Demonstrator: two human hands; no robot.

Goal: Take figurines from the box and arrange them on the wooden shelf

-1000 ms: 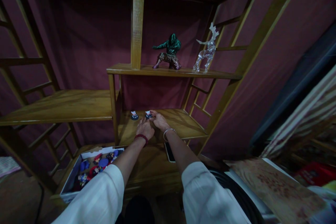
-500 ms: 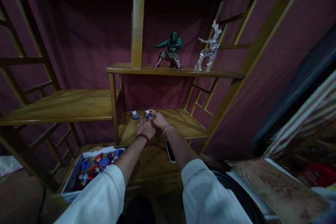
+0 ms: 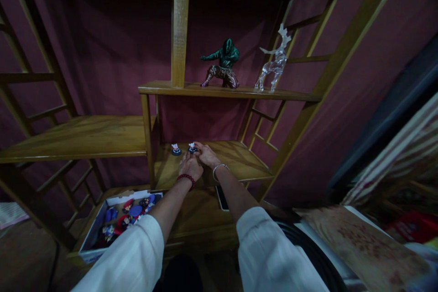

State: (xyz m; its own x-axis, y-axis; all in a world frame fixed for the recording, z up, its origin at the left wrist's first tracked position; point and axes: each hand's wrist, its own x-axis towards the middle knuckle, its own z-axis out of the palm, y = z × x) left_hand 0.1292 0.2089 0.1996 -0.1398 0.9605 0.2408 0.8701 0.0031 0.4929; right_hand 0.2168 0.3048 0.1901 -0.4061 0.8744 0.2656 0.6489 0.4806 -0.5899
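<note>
Two small white-headed figurines on dark round bases stand side by side on the lower right shelf (image 3: 236,164). The left figurine (image 3: 175,149) stands apart from my hands. Around the other figurine (image 3: 192,147) both hands meet. My right hand (image 3: 208,155), with a silver bangle at the wrist, has its fingers closed on this figurine's right side. My left hand (image 3: 190,165), wearing a red bead bracelet, is at the front of its base; its fingertips are partly hidden by the back of the hand.
On the shelf above stand a green crouching figure (image 3: 224,64) and a clear deer figurine (image 3: 274,61). A white box (image 3: 89,228) of several colourful figurines sits lower left. A phone (image 3: 222,198) lies below my right forearm. An upright post (image 3: 180,27) rises from the upper shelf.
Both hands stay at the right-hand figurine, which has shifted or turned very slightly. The view has moved a little; everything else stands as before.
</note>
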